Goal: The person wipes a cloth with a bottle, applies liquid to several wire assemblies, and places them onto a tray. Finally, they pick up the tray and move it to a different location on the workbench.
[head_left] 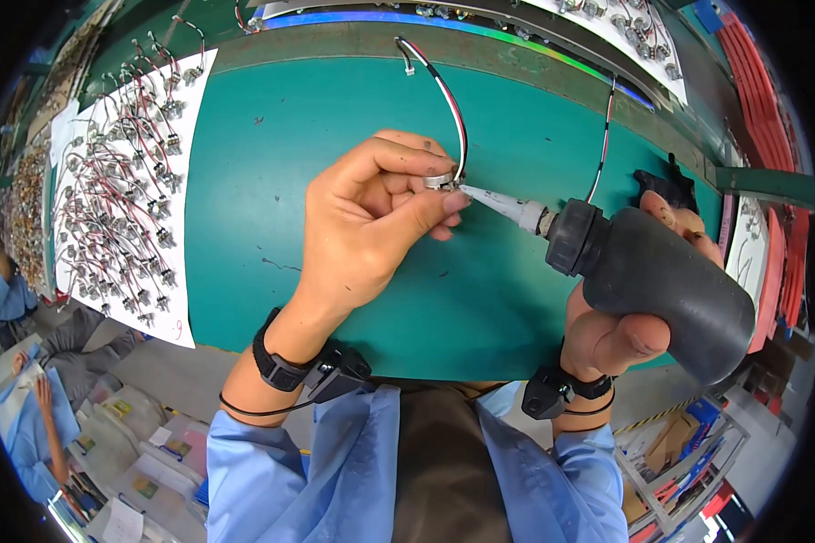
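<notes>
Co-workers: two people in blue, one (7,288) farther up and one (32,425) lower down, sat or stood beyond the table's left side.
White sheet (187,136): it lay on the left, bearing rows of small metal parts with red, black and white wires.
Green mat (281,181): it covered the worktop between the sheet and the right side.
Left hand (353,213): it was pinched narrow, thumb and fingers gripping one round metal component; a black strap (276,362) circled its wrist.
Metal component (437,182): it was held above the mat, near the middle, between the left fingertips.
Wire lead (450,104): it arched up from the component and ended in a small white connector (409,71).
Nozzle (507,207): its pale tip pointed left at the component's wired edge; contact could not be told.
Right hand (598,330): it was wrapped around the black bottle (675,285), which lay tilted in its grasp.
Black cloth (670,185): it sat just behind the right fingers.
Red trays (756,81): they stood along the far right.
</notes>
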The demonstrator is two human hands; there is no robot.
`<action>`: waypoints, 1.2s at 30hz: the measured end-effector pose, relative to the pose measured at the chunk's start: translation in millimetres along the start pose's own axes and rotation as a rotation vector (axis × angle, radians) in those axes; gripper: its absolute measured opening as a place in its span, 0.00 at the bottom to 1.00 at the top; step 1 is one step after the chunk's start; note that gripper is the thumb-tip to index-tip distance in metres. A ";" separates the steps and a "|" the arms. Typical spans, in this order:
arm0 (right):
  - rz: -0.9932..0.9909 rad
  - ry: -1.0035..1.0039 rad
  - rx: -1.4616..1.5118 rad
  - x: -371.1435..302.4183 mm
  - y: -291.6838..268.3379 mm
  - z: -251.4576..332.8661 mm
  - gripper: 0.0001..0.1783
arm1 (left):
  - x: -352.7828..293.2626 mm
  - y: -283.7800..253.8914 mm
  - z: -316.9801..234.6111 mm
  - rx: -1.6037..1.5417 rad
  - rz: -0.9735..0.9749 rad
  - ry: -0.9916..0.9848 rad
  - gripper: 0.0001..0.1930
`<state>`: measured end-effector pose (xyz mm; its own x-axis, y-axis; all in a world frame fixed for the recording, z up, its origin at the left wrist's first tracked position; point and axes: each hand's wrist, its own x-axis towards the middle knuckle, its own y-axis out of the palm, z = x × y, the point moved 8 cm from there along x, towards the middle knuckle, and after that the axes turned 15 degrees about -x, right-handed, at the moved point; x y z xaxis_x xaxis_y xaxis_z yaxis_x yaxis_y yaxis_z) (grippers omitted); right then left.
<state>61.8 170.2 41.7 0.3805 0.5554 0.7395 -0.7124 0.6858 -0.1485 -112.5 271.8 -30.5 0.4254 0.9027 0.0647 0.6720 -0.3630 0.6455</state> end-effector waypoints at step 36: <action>0.199 -0.080 0.044 -1.9 11.9 2.3 0.42 | -0.1 2.1 -4.4 0.136 0.027 0.144 0.11</action>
<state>51.3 176.3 40.0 0.1825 0.6376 0.7484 -0.7944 0.5442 -0.2698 -113.8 272.0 -25.8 0.3596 0.9124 0.1954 0.7412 -0.4066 0.5341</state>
